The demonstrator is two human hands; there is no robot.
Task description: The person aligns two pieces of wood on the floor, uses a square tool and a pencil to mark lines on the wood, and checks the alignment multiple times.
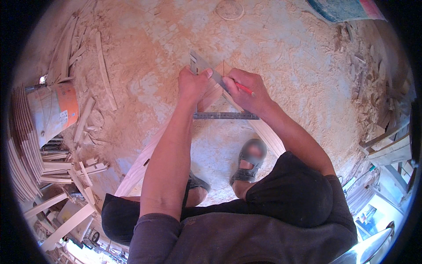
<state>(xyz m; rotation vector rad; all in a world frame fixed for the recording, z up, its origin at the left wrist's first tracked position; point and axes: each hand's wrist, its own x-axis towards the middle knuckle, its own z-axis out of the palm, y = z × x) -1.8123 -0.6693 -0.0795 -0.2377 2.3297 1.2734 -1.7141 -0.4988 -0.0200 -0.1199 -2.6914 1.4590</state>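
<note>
My left hand (193, 86) is closed over the edge of a metal triangular square (226, 115), its thumb pressing on the slanted side. The square lies across two pale wooden boards. One board (136, 174) runs down to the lower left beneath my left forearm, and the other board (269, 134) slopes to the lower right. They come together near the top, between my hands. A red pencil (243, 88) is gripped in my right hand (248, 90), which rests by the square's slanted edge; its tip is hidden by my fingers. A thin dark line shows on the wood just above.
Sawdust covers the floor (154, 39). Wood offcuts (105, 72) lie along the left, beside a white and orange bucket (55, 112) and stacked strips (24, 145). My sandalled foot (249, 160) stands between the boards. More scrap and a wooden frame (389, 149) are at right.
</note>
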